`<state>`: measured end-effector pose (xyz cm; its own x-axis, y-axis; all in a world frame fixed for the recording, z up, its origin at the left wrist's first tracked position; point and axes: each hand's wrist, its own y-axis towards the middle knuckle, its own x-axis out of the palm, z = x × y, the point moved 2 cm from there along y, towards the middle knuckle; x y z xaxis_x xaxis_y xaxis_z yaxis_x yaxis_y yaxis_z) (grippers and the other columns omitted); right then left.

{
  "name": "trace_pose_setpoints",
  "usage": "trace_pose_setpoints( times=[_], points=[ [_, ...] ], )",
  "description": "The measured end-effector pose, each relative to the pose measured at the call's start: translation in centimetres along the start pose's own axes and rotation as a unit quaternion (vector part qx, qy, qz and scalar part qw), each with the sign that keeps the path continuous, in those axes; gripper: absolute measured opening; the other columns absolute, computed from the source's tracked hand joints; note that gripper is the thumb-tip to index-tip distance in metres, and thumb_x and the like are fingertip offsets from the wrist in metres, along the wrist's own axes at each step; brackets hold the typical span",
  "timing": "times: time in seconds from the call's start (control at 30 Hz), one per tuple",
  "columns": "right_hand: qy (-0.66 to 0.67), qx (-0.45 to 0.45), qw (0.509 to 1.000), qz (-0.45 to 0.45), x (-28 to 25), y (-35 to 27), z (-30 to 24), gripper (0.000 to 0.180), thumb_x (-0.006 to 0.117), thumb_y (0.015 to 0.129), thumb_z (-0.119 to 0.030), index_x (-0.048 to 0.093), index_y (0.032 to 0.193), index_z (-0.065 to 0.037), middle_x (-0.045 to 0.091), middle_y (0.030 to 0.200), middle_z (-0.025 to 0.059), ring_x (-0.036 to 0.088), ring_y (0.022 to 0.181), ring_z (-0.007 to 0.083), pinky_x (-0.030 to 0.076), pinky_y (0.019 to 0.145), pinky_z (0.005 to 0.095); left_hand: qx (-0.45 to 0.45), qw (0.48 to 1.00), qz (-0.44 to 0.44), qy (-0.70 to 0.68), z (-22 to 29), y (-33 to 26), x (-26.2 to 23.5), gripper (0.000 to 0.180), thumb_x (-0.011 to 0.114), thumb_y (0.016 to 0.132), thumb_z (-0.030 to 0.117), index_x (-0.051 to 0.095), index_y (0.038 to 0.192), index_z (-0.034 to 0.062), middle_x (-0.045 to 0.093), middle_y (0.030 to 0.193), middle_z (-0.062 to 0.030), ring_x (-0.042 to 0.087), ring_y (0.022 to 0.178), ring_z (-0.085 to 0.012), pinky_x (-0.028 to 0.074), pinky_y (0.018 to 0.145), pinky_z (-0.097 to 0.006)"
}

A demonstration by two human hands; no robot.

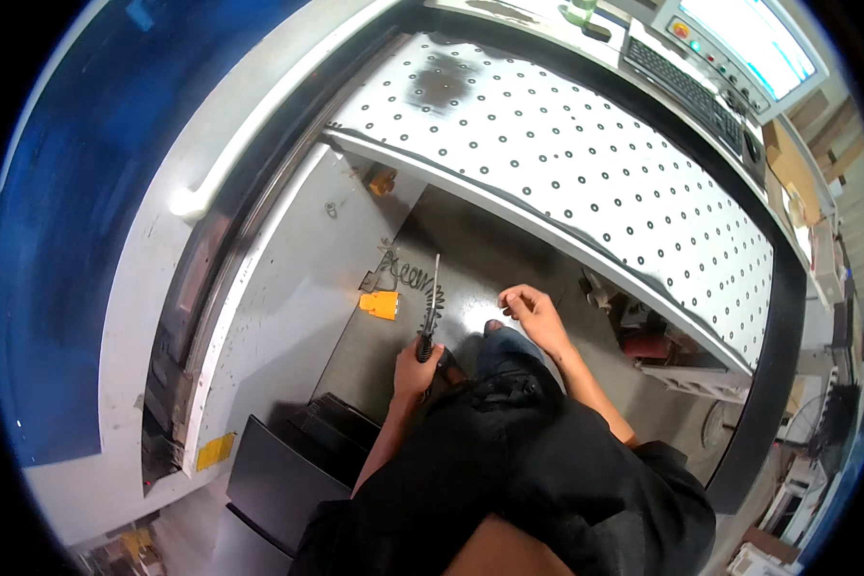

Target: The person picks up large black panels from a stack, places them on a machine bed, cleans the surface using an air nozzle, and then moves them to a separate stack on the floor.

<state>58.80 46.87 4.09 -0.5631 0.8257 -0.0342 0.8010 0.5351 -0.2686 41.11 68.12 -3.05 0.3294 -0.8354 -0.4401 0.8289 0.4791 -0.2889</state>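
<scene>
My left hand [417, 369] is wrapped round the black ribbed handle of a tool with a long, thin metal shaft [438, 278]. The shaft points away from me. A dark coiled line [415, 276] hangs beside it; whether it joins the tool, I cannot tell. My right hand [536, 317] hovers above my knee, fingers loosely bent and thumb a little apart, with nothing visible in it. Just left of the tool is a yellow box-like part [380, 305], close to a small bracket on the pale side panel [293, 240].
A white panel with rows of black-ringed holes [566, 144] stretches ahead, above an open space. Keyboard [682, 82] and monitor [754, 43] stand at the far right. A big blue and white machine cover [77, 250] fills the left. Dark metal boxes [288, 480] are at lower left.
</scene>
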Motion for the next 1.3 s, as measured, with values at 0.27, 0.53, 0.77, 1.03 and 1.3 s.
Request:
trace_pose_setpoints(
  times=[0.27, 0.53, 0.77, 1.03, 1.3],
  points=[
    [0.147, -0.028, 0.978, 0.145, -5.9, 3.8, -0.4, 0.024, 0.055, 0.105, -0.022, 0.068, 0.104, -0.001, 0.070, 0.094, 0.0037, 0.064, 0.080, 0.0084, 0.052, 0.071, 0.0243, 0.041, 0.978, -0.156, 0.131, 5.9, 4.1, -1.3, 0.033, 0.069, 0.089, 0.031, 0.067, 0.113, 0.0088, 0.070, 0.097, -0.0204, 0.067, 0.096, -0.0417, 0.052, 0.082, -0.045],
    [0.085, -0.072, 0.943, 0.314, -20.4, 4.1, -0.1, 0.020, 0.054, 0.101, -0.010, 0.064, 0.111, 0.004, 0.067, 0.091, 0.0054, 0.061, 0.074, 0.0089, 0.051, 0.063, 0.0243, 0.161, 0.911, -0.302, 0.229, 16.8, 5.4, 9.6, 0.026, 0.071, 0.086, 0.024, 0.066, 0.107, 0.0102, 0.068, 0.095, -0.0229, 0.062, 0.095, -0.0477, 0.048, 0.076, -0.053],
    [-0.042, -0.072, 0.882, 0.463, -33.5, 0.4, 2.1, 0.019, 0.064, 0.099, -0.018, 0.070, 0.106, 0.000, 0.061, 0.070, 0.0002, 0.052, 0.060, 0.0055, 0.043, 0.055, 0.0220, 0.340, 0.822, -0.357, 0.286, 22.2, 9.8, 18.1, 0.025, 0.073, 0.082, 0.017, 0.067, 0.104, 0.0080, 0.068, 0.095, -0.0128, 0.062, 0.101, -0.0391, 0.049, 0.084, -0.046],
    [-0.009, -0.081, 0.863, 0.498, -35.1, -0.4, 3.6, 0.023, 0.061, 0.101, -0.023, 0.068, 0.095, -0.001, 0.050, 0.057, 0.0010, 0.044, 0.053, 0.0077, 0.038, 0.052, 0.0265, 0.209, 0.791, -0.451, 0.356, 29.5, 11.7, 23.4, 0.043, 0.070, 0.089, 0.047, 0.068, 0.095, 0.0044, 0.065, 0.077, -0.0187, 0.063, 0.077, -0.0420, 0.049, 0.072, -0.049],
    [0.181, -0.122, 0.792, 0.571, -35.6, 0.0, 4.3, 0.021, 0.054, 0.102, -0.017, 0.062, 0.092, 0.000, 0.059, 0.073, 0.0110, 0.050, 0.052, 0.0169, 0.042, 0.053, 0.0322, 0.098, 0.767, -0.595, 0.221, 32.0, 13.6, 23.5, 0.052, 0.077, 0.085, 0.052, 0.065, 0.091, 0.0023, 0.059, 0.074, -0.0047, 0.056, 0.074, -0.0168, 0.047, 0.073, -0.033]
  ],
)
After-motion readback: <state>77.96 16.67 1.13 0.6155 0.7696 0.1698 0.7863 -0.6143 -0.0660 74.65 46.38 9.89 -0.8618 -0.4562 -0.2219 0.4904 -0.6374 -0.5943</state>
